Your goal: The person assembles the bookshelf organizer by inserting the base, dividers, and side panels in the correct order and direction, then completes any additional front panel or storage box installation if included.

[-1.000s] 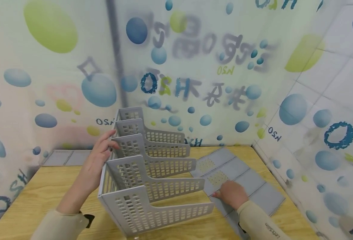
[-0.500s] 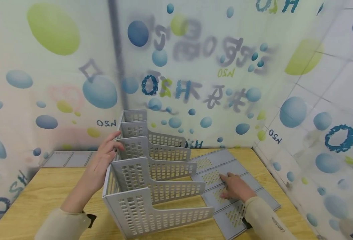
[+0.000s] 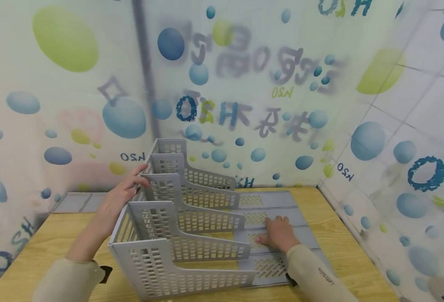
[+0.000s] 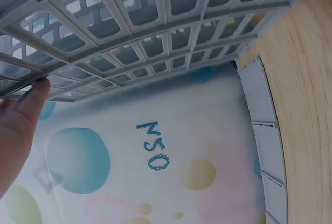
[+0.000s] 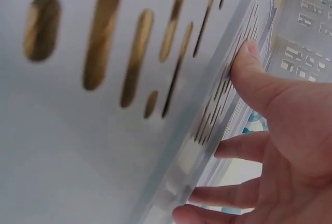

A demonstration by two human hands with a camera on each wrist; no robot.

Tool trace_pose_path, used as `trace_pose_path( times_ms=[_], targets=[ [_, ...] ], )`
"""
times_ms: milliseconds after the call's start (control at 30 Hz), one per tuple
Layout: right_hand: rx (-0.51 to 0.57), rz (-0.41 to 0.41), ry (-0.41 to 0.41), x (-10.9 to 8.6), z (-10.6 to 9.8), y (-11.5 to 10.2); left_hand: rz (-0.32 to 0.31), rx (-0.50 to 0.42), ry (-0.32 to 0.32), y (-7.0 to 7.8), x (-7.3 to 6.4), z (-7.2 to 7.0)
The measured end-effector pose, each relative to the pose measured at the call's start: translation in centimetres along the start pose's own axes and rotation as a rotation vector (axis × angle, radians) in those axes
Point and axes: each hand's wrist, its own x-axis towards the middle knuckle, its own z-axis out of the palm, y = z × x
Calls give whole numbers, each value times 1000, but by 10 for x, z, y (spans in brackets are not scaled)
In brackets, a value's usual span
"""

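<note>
A grey slotted file rack with several upright dividers stands on the table in the head view. My left hand holds its back edge, fingers bent over the top; in the left wrist view a digit of that hand touches the rack's lattice. To the right lies a flat, hinged grey panel with slotted patches. My right hand rests on it with fingers spread. In the right wrist view the thumb and fingers touch the panel's surface. The panel's left edge is partly hidden behind the rack's dividers.
Another folded grey panel lies at the table's back left. The wooden table meets a patterned curtain wall at the back and a tiled wall on the right.
The panel has turned from slanting to roughly square with the rack, and moved left against its dividers. My right hand moved from a bent grip to spread fingers. The rack's near end shifted left.
</note>
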Motion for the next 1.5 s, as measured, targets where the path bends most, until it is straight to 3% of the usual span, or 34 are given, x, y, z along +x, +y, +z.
trace_pose_path(
  times_ms=[267,400,500,600,667,733,833,1000,1367,1500],
  targets=[
    [4,24,-1,2,4,-3,6,27,-21,-6,1,-5],
    [111,-33,-11,-2,-3,-1,-20,35,-13,-7,0,-6],
    [340,-219,-62,-12,-12,3,-70,76,24,-5,-5,-7],
    [603,-490,-221,-28,-19,6,-147,140,54,1,-11,-9],
    [721,-648,-350,-39,-19,6,-196,177,62,5,-12,-10],
    [769,-766,-411,-49,-18,3,-233,212,61,9,-11,-10],
    [727,-870,-351,-60,-14,-4,-251,230,66,12,-8,-9],
    [631,-881,-201,-68,-10,-15,-268,188,59,14,-4,-9],
    [620,-841,-190,-75,-10,-18,-300,56,18,13,-2,-13],
    [579,-877,-145,-76,-9,-21,-314,52,16,13,-4,-14]
  ],
)
